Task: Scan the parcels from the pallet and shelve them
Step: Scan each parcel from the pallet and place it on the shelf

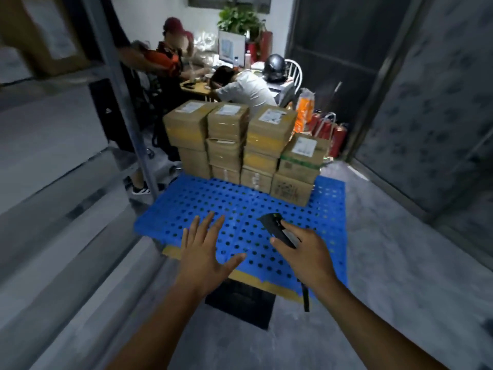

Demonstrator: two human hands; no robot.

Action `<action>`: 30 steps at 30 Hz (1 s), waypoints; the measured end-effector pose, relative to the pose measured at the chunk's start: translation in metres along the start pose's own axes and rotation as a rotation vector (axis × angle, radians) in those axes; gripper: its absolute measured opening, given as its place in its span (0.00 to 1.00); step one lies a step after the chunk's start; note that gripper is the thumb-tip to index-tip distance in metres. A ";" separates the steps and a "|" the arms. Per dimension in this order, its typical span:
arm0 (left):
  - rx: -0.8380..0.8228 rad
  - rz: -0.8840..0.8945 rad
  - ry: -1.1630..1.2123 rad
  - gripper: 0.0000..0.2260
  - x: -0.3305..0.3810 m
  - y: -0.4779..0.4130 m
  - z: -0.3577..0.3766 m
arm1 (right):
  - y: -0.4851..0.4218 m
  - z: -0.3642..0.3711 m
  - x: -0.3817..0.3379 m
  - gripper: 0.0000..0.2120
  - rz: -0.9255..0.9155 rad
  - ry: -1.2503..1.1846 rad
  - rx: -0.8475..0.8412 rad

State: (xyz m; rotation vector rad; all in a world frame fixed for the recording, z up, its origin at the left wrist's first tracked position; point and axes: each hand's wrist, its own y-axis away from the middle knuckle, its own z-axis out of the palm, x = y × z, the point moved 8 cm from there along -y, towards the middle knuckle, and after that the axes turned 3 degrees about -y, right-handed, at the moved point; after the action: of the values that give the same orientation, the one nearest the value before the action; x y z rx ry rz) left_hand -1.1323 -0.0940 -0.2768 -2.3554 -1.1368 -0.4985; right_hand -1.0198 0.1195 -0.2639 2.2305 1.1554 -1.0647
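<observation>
While the left hand [205,252] hovers flat, fingers spread, over the blue pallet [186,206], the right hand [301,252] grips a black scanner [277,228]. Taped cardboard parcels [240,145] sit stacked along the pallet's far edge, well apart from both hands.

Both bare forearms reach forward, side by side. The left hand [206,252] is held palm down with its fingers straight and spread, the thumb pointing toward the other hand. The right hand [304,253] grips a black scanner [274,227], whose head juts beyond the fingertips.
</observation>
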 end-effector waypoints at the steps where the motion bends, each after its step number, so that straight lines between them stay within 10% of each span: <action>1: -0.005 0.012 0.006 0.45 0.007 -0.014 0.005 | -0.009 -0.013 0.009 0.30 0.015 -0.007 0.027; 30: -0.108 0.084 0.303 0.43 -0.001 -0.448 0.095 | -0.361 -0.084 0.003 0.28 0.238 0.022 0.291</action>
State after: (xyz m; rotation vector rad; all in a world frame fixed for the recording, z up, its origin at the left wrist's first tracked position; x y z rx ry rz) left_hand -1.4796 0.2017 -0.2402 -2.3051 -0.8885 -0.8717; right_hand -1.2778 0.3816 -0.2185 2.5298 0.7550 -1.1705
